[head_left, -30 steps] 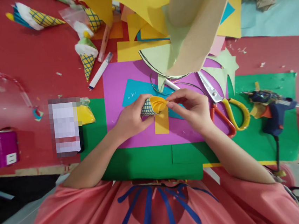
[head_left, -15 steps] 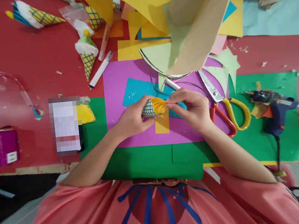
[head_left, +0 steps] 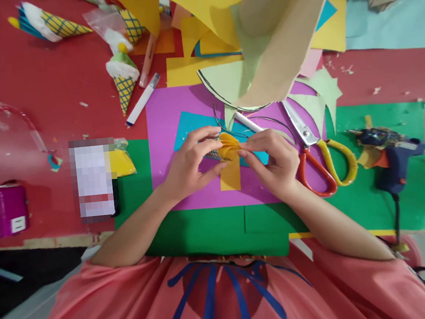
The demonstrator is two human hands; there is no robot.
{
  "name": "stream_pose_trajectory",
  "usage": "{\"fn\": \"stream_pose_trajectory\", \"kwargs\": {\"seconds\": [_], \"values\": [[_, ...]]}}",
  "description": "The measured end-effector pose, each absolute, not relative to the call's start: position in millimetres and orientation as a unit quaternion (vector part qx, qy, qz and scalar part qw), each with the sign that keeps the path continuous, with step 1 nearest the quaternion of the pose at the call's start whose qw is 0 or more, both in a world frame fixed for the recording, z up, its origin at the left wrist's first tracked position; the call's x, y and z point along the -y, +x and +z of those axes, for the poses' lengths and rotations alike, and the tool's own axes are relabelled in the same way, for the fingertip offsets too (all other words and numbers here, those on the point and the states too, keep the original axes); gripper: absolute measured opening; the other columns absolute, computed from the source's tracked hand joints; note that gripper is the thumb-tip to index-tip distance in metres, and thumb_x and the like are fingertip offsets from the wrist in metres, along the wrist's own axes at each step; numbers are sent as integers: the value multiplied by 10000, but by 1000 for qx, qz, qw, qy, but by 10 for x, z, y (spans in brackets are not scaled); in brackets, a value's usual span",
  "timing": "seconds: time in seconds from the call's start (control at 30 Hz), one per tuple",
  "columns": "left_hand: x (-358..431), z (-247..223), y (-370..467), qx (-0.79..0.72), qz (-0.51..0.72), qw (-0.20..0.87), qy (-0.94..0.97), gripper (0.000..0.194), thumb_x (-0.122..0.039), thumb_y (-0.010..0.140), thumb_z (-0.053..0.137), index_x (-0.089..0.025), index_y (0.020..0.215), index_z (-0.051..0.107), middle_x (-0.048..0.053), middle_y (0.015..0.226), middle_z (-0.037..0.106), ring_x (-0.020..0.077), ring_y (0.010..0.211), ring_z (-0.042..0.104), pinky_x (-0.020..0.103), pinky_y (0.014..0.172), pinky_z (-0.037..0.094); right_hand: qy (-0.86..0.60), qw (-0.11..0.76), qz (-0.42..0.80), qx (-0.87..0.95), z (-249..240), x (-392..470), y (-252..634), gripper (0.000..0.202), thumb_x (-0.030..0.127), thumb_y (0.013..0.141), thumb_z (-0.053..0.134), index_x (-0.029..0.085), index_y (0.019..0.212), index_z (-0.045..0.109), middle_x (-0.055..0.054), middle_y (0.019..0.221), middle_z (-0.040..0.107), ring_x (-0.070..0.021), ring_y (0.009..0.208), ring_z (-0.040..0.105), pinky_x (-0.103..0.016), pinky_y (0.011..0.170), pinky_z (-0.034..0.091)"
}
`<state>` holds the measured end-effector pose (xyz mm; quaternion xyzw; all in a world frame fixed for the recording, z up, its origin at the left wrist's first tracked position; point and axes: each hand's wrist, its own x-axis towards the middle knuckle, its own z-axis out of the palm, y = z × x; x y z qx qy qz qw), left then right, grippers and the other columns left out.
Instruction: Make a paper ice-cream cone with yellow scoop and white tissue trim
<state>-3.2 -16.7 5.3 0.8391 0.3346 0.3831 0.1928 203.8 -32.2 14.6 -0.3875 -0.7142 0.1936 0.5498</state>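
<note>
A small rolled cone (head_left: pixel 229 147) with a yellow inside and a blue-and-white checked outside is between my hands, over the purple sheet (head_left: pixel 200 193). My left hand (head_left: pixel 195 161) closes round its checked side, with the fingertips on the rim. At the open end, my right hand (head_left: pixel 270 156) pinches the yellow edge between thumb and forefinger. Beneath the cone lie a yellow strip (head_left: pixel 231 178) and a blue piece (head_left: pixel 187 127). Scissors (head_left: pixel 308 142) with red and yellow handles rest just right of my right hand.
A glue gun (head_left: pixel 396 162) lies on the green sheet at right. Curled beige sheet (head_left: pixel 280 47) rises behind my hands. Finished-looking cones (head_left: pixel 125 85), a marker (head_left: pixel 142 100) and a phone-like object (head_left: pixel 93 181) are at left. A purple box (head_left: pixel 1 212) sits far left.
The fingers of my left hand have lifted and shifted onto the cone's rim, covering more of its checked side. My right hand has barely moved and still pinches the edge.
</note>
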Motion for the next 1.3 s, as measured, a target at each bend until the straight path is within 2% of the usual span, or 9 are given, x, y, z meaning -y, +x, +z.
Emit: {"fn": "stream_pose_trajectory", "kwargs": {"seconds": [0.13, 0.3, 0.57, 0.63, 0.77, 0.93, 1.1, 1.3], "values": [[177, 69, -30, -343, 373, 163, 847, 378, -355, 925, 633, -286, 1249, 452, 82, 1294, 602, 199, 1207, 611, 398, 962, 574, -385, 552, 200, 712, 130, 345, 2005, 119, 120, 867, 669, 224, 923, 684, -4, 793, 713, -156, 746, 695, -299, 652, 553], [188, 58, -41, -330, 373, 164, 852, 317, -262, 925, 629, -259, 1213, 495, 72, 1315, 600, 178, 1239, 590, 351, 984, 562, -385, 555, 205, 708, 134, 352, 1990, 138, 89, 860, 664, 215, 916, 671, 2, 788, 710, -147, 752, 687, -289, 668, 549], [226, 98, -61, -354, 349, 218, 840, 304, -242, 927, 608, -349, 1192, 503, 20, 1372, 578, 178, 1275, 580, 362, 1032, 533, -399, 560, 237, 687, 139, 364, 1984, 151, 104, 846, 687, 238, 916, 693, 4, 768, 709, -153, 736, 684, -296, 669, 553], [243, 112, -46, -364, 353, 256, 823, 335, -293, 924, 613, -348, 1226, 479, 38, 1357, 591, 194, 1281, 581, 388, 1050, 527, -404, 562, 245, 679, 142, 365, 1985, 121, 126, 853, 686, 240, 896, 686, 1, 760, 707, -157, 727, 684, -305, 661, 556], [262, 109, -40, -389, 365, 370, 761, 519, -488, 942, 538, -317, 1393, 348, 105, 1402, 556, 236, 1296, 580, 442, 1067, 527, -421, 561, 265, 661, 145, 365, 1986, 70, 165, 868, 681, 235, 868, 676, -1, 757, 704, -153, 711, 672, -301, 629, 555], [228, 105, -94, -403, 328, 434, 736, 486, -546, 974, 423, -288, 1385, 455, 91, 1356, 600, 232, 1222, 623, 394, 1021, 546, -412, 564, 270, 663, 143, 360, 1981, 75, 156, 856, 698, 229, 873, 697, -4, 758, 713, -155, 710, 675, -298, 624, 561], [192, 161, -99, -395, 287, 423, 763, 477, -504, 954, 518, -266, 1368, 521, 79, 1278, 653, 210, 1133, 647, 351, 974, 544, -377, 560, 261, 690, 155, 331, 2017, 150, 91, 845, 689, 227, 908, 704, -10, 803, 734, -157, 768, 705, -302, 690, 578], [155, 183, -87, -400, 281, 388, 781, 552, -550, 846, 674, -270, 1312, 574, 74, 1221, 649, 218, 1139, 622, 363, 971, 537, -376, 543, 255, 706, 159, 308, 2073, 151, 126, 866, 677, 247, 942, 725, -10, 846, 756, -167, 804, 727, -317, 729, 597]]}}
